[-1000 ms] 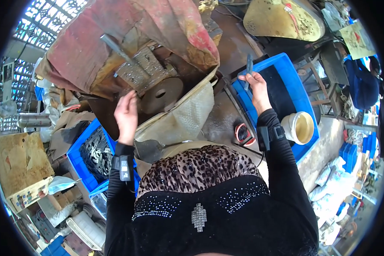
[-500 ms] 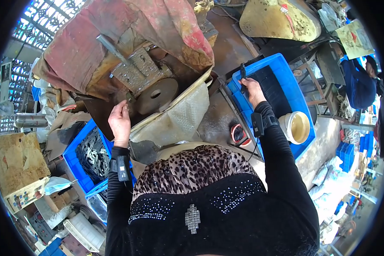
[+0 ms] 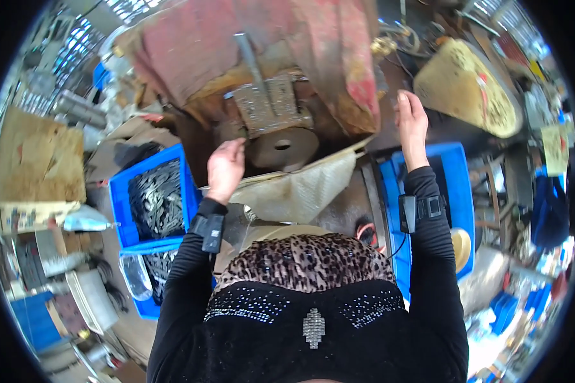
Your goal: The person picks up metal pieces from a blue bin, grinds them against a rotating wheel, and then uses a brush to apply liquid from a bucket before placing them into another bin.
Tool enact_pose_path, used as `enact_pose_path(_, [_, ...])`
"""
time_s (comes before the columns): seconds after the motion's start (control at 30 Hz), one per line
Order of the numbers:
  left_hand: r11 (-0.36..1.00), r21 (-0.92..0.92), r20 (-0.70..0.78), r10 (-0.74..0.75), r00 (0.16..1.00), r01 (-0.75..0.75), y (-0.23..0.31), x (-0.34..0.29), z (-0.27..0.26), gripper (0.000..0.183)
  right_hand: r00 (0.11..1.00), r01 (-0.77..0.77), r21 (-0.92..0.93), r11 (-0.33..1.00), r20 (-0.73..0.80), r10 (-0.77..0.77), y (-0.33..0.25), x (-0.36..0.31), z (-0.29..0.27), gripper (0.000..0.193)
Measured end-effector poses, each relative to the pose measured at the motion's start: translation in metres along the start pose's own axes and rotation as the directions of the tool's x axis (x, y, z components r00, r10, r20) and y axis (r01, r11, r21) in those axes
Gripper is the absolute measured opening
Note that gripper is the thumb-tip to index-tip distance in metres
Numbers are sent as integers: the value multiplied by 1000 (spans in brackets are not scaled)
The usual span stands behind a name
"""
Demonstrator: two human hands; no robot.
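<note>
My left hand (image 3: pixel 225 170) is just left of a round disc with a central hole (image 3: pixel 292 145), below a wet metal block (image 3: pixel 271 105) with an upright rod (image 3: pixel 249 56). Its thumb and fingers are closed together; anything between them is too small to make out. Farther right, my right hand (image 3: pixel 413 124) is raised beyond the blue bin (image 3: pixel 457 152) on that side. Its fingers are bent and drawn together, and I cannot see what they hold, if anything. My right forearm covers much of that bin, where dark contents show beside a pale tub (image 3: pixel 461 250).
A stained red cloth (image 3: pixel 191 51) drapes over the machine, with a pale plastic sheet (image 3: pixel 313 185) along its near edge. Two blue bins of grey strips (image 3: pixel 156 198) stand at left, beside a wooden board (image 3: pixel 41 159). A yellowish guard (image 3: pixel 466 86) lies far right.
The view has swung left. My right hand has moved up and away from the right bin; the dark strip seen in it before no longer shows. My left hand stays close to the disc.
</note>
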State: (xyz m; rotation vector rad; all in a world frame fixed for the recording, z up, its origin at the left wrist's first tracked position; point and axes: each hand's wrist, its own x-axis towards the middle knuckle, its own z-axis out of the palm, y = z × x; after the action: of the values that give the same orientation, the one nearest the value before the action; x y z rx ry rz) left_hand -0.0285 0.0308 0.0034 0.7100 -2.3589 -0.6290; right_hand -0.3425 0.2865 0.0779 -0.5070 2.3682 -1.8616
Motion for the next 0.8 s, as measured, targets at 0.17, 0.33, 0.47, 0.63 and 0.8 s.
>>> enact_pose_path(0.17, [998,-34,-6,-45,999,45,-2,-5,-1,17,873,472,-305,827,295,-389,-83,6,128,41])
enact_pose_path(0.33, [997,-48,-9,-57,998,56,3,-3,1,19,778,622,-512,592,490,-394,-128,11,208,64])
enact_pose_path(0.47, [995,-31,33,-93,995,94,12,-3,-5,19,742,670,-517,534,498,-449,-147,25,235,68])
enact_pose_path(0.63, [981,-193,-159,-21,987,-10,22,-14,-23,24,720,694,-591,412,553,-419,-165,26,244,65])
enact_pose_path(0.8, [973,-230,-258,-28,966,-33,14,-50,-79,31,665,740,-616,271,604,-440,-157,43,241,58])
